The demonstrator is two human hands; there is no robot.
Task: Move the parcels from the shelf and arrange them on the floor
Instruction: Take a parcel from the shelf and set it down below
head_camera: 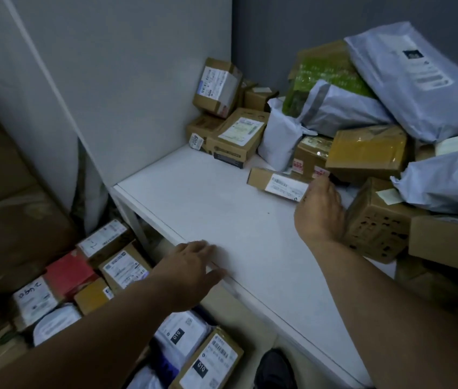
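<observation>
Along the right part of the white shelf [208, 209], reaches with the right grip [320, 209] to a slim brown box [275, 181], white label up; curls the fingers round that box's right end, thumb at its far edge, back of the grip toward the camera. Cannot tell whether resting on the shelf or raised just off it. Lays the left grip [191, 265] flat on the shelf's front edge, fingers straight and slightly spread, holding nothing. Faces a heap of parcels just behind and right of the slim box: grey mailers [418, 80] on top, a green-printed carton [326, 77] against the dark wall, a white mailer [278, 136] standing upright, a taped brown box [368, 150] tilted just beyond the slim box, a black-printed box [376, 220] just beside the right wrist. Finds, in the shelf's back corner, a small labelled box [219, 85] propped above a flat labelled carton [239, 133]. Looks down, left of the shelf and below its front edge, on parcels packed close together on the floor: a red box [69, 272], a handwritten-label box [34, 301], a barcode-label box [125, 266], a pale mailer [183, 329] and a brown box marked 010 [211, 357]. Sees a large plain carton [11, 220] at far left and a dark shoe [275, 369] below the shelf's front edge.
</observation>
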